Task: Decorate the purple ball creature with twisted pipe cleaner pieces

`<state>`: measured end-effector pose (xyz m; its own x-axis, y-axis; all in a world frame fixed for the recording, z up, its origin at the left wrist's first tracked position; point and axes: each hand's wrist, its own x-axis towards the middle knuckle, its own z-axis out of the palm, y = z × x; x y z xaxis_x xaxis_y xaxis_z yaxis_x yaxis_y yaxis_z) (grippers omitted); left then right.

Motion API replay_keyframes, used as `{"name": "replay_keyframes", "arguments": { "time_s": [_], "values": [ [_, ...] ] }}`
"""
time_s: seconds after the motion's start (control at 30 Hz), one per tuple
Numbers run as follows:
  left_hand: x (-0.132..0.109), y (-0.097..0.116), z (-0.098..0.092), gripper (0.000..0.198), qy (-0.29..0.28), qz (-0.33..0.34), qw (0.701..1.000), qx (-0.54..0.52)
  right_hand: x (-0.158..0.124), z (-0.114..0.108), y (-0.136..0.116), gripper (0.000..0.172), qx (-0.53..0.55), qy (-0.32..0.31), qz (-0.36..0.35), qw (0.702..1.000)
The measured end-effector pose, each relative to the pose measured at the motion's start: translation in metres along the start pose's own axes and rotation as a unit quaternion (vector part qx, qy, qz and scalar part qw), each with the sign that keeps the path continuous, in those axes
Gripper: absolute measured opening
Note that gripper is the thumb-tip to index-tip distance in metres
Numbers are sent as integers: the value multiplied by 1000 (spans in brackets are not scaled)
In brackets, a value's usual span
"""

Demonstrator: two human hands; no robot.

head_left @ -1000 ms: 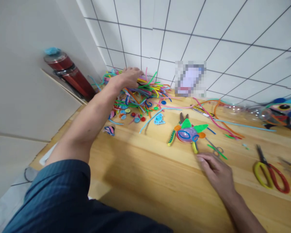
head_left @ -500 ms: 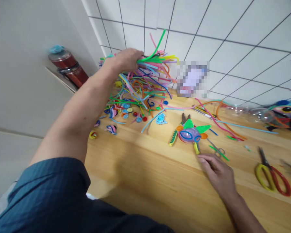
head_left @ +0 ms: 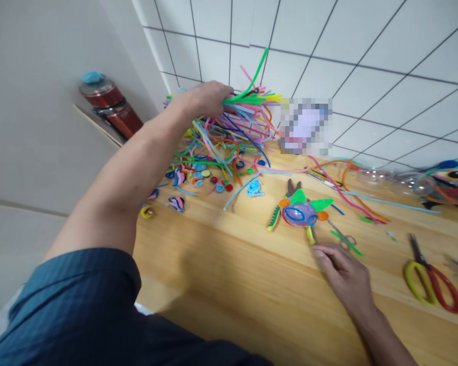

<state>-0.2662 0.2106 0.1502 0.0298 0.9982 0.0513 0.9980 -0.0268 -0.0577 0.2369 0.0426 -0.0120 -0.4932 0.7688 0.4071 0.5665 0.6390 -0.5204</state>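
My left hand [head_left: 212,97] reaches to the back, fingers closed around part of a bunch of coloured pipe cleaners [head_left: 248,109]. A bright green one rises from beside its fingers; the fingertips are mostly hidden. My right hand [head_left: 345,272] rests on the table with curled fingers, its fingertips by the end of a yellow plier handle. Whether they pinch anything is hidden. Over the pliers [head_left: 274,218] lies a craft figure [head_left: 299,214] with a purple round body, green pointed pieces, orange discs and blue loops. Small scissors [head_left: 350,240] and a short green piece lie to its right.
Large scissors [head_left: 429,279] with yellow and red handles lie at the right. Small curled pieces and discs, a coiled light-blue piece [head_left: 255,188] and a cutter [head_left: 324,180] are about. Clear balls [head_left: 420,184] stand before the tiled wall. A red canister [head_left: 116,109] is at left.
The view has shifted slightly. My left hand stays at the pipe cleaner bunch, and my right hand stays beside the plier handle. The craft figure lies as before.
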Motion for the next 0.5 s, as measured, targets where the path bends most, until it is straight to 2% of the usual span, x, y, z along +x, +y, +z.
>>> {"name": "replay_keyframes", "arguments": {
  "time_s": [0.2, 0.27, 0.4, 0.5],
  "values": [
    [5, -4, 42, 54, -108, -11, 994, -1, 1, -1, -2, 12, 0, -2, -5, 1000],
    [3, -4, 52, 61, -80, -15, 997, 3, 1, -2, -3, 11, -2, -2, -4, 1000],
    [-5, -3, 65, 61, 39, -36, 999, 6, 1, -1, -3, 11, -1, -1, -2, 1000],
    [-12, 1, 75, 46, 42, -5, 999, -10, 1, 0, -2, 12, 2, 0, -1, 1000]
  ]
}}
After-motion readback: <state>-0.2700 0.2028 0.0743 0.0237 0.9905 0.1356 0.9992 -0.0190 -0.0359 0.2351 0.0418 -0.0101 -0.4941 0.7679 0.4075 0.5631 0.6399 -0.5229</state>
